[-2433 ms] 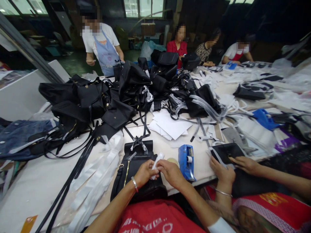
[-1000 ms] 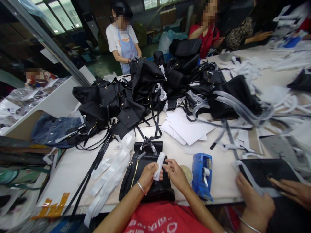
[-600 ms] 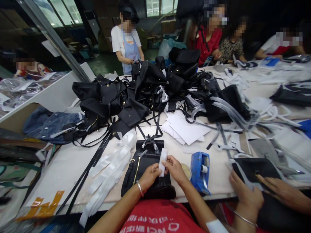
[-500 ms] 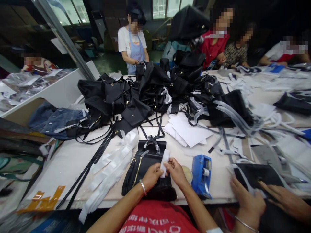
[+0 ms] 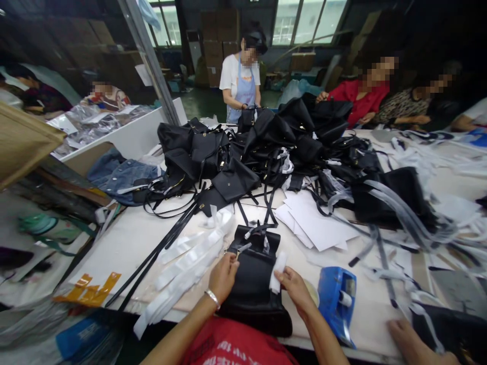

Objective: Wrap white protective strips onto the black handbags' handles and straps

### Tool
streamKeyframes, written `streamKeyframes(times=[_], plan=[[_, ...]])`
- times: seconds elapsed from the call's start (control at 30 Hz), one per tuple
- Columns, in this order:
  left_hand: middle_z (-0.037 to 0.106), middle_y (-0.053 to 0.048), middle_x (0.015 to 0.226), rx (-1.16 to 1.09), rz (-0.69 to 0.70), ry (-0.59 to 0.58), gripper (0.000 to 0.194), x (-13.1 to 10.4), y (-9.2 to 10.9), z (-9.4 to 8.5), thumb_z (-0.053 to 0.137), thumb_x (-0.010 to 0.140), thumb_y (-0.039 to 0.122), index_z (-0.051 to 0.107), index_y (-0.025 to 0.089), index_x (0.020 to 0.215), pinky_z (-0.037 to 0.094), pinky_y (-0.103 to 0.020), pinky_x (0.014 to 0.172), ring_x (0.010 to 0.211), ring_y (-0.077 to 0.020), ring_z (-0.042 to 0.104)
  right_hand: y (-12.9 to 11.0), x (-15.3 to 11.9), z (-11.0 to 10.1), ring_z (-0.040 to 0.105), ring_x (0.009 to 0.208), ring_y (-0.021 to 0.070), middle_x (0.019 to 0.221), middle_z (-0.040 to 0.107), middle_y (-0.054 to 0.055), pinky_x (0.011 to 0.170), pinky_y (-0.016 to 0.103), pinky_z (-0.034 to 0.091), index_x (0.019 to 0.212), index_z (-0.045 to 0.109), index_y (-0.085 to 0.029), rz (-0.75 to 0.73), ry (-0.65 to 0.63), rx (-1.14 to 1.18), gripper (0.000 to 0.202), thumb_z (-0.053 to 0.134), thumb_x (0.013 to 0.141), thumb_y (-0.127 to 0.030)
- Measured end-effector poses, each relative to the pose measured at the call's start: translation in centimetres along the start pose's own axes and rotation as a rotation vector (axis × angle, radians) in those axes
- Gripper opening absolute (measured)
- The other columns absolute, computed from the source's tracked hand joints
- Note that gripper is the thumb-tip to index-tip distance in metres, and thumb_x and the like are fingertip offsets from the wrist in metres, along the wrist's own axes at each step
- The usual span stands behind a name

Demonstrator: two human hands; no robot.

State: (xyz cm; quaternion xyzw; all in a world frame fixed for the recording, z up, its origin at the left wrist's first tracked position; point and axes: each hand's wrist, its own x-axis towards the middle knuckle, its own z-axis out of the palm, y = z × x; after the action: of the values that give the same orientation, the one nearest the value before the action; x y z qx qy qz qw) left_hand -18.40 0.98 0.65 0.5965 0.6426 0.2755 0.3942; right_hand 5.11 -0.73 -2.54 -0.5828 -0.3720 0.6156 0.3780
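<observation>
A small black backpack (image 5: 253, 279) lies flat on the table in front of me, its top handle and straps pointing away. My left hand (image 5: 223, 278) is closed at its upper left edge, fingers pinched near the zipper end; the exact grip is partly hidden. My right hand (image 5: 293, 288) pinches a folded white wrapping strip (image 5: 279, 272) at the bag's right edge. Left of the bag lies a bundle of long white strips (image 5: 186, 261). A blue tape dispenser (image 5: 335, 299) stands right of my right hand.
Beyond the bag is a large heap of black bags (image 5: 243, 147). White paper sheets (image 5: 314, 218) lie right of centre. A denim garment (image 5: 117, 175) is at the left. A co-worker's hand (image 5: 413, 342) rests near a black bag at lower right. Other people work across the table.
My left hand has let go of the white strip and moved to the backpack's upper left edge. The right hand keeps the strip at the right edge. The view has swung left.
</observation>
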Motion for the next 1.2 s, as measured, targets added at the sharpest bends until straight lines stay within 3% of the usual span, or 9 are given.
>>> streamKeyframes(times=[0.1,0.2,0.33,0.5,0.6,0.7,0.87,1.0,1.2], plan=[[0.060,-0.011,0.106,0.356,-0.096,-0.024,0.032,0.5,-2.5,-2.7,0.051,0.081,0.036,0.054,0.016,0.106,0.038,-0.031,0.086,0.101,-0.0229,0.056,1.6,1.3,0.6,0.057,0.058,0.0177,0.061,0.060,-0.002,0.054,0.027,0.042,0.111,0.052,-0.015,0.028,0.093,-0.178,0.057,0.062,0.069,-0.052],[0.061,-0.012,0.109,0.476,-0.154,-0.158,0.035,0.3,-4.3,-3.2,0.057,0.077,0.035,0.054,0.015,0.106,0.039,-0.030,0.085,0.103,-0.0244,0.056,2.6,2.3,0.8,0.055,0.056,0.0164,0.056,0.055,-0.005,0.054,0.025,0.039,0.109,0.052,-0.017,-0.004,0.079,-0.469,0.051,0.062,0.069,-0.047],[0.064,-0.012,0.104,0.447,-0.089,-0.025,0.024,-0.2,-5.1,-2.9,0.045,0.085,0.031,0.056,0.017,0.102,0.041,-0.032,0.083,0.099,-0.0243,0.059,2.0,2.4,0.7,0.054,0.055,0.0149,0.056,0.053,-0.006,0.054,0.024,0.038,0.107,0.054,-0.020,-0.058,0.052,-0.523,0.042,0.059,0.072,-0.042],[0.066,-0.007,0.089,-0.079,-0.027,0.090,0.027,-0.5,-4.5,-2.5,0.039,0.087,0.042,0.049,0.020,0.101,0.047,-0.033,0.071,0.078,-0.0211,0.064,0.5,2.4,1.2,0.052,0.057,0.0131,0.059,0.052,-0.006,0.054,0.022,0.038,0.120,0.046,-0.021,-0.181,0.270,-0.415,0.046,0.052,0.078,-0.038],[0.064,0.001,0.066,-0.481,-0.170,-0.129,0.032,-0.6,-4.1,-1.4,0.042,0.084,0.050,0.044,0.020,0.096,0.044,-0.025,0.047,0.048,-0.0149,0.058,0.8,2.8,1.7,0.055,0.060,0.0129,0.062,0.057,-0.005,0.055,0.021,0.039,0.108,0.056,-0.020,-0.095,0.305,-0.548,0.036,0.057,0.076,-0.037],[0.056,0.005,0.049,-0.503,-0.243,-0.339,0.035,-0.9,-4.0,-0.1,0.047,0.079,0.054,0.045,0.019,0.082,0.029,-0.018,0.035,0.032,-0.0098,0.044,1.4,2.3,1.3,0.057,0.058,0.0128,0.064,0.061,-0.003,0.053,0.021,0.039,0.083,0.064,-0.019,-0.047,0.296,-0.594,0.023,0.062,0.073,-0.039],[0.053,0.006,0.046,-0.489,-0.232,-0.320,0.035,-0.7,-4.2,0.0,0.049,0.079,0.053,0.046,0.018,0.074,0.025,-0.017,0.035,0.030,-0.0061,0.035,1.2,0.8,-2.9,0.060,0.065,0.0132,0.072,0.066,0.001,0.062,0.023,0.042,0.082,0.062,-0.018,-0.031,0.430,-0.734,0.025,0.043,0.088,-0.034],[0.052,0.006,0.046,-0.492,-0.246,-0.268,0.036,-0.7,-3.6,-0.5,0.048,0.081,0.052,0.048,0.017,0.070,0.027,-0.018,0.038,0.032,-0.0053,0.034,-0.2,1.0,-6.7,0.060,0.083,0.0174,0.084,0.065,0.006,0.077,0.031,0.044,0.085,0.061,-0.014,0.000,0.573,-0.918,0.019,0.052,0.086,-0.030],[0.050,0.005,0.041,-0.486,-0.288,-0.219,0.038,-1.1,-3.5,-0.3,0.051,0.078,0.053,0.049,0.018,0.064,0.028,-0.020,0.039,0.033,-0.0076,0.036,-6.4,0.8,-13.3,0.057,0.097,0.0199,0.115,0.055,0.010,0.082,0.039,0.050,0.115,0.052,-0.013,-0.074,0.769,-1.062,0.035,0.055,0.087,-0.034]])
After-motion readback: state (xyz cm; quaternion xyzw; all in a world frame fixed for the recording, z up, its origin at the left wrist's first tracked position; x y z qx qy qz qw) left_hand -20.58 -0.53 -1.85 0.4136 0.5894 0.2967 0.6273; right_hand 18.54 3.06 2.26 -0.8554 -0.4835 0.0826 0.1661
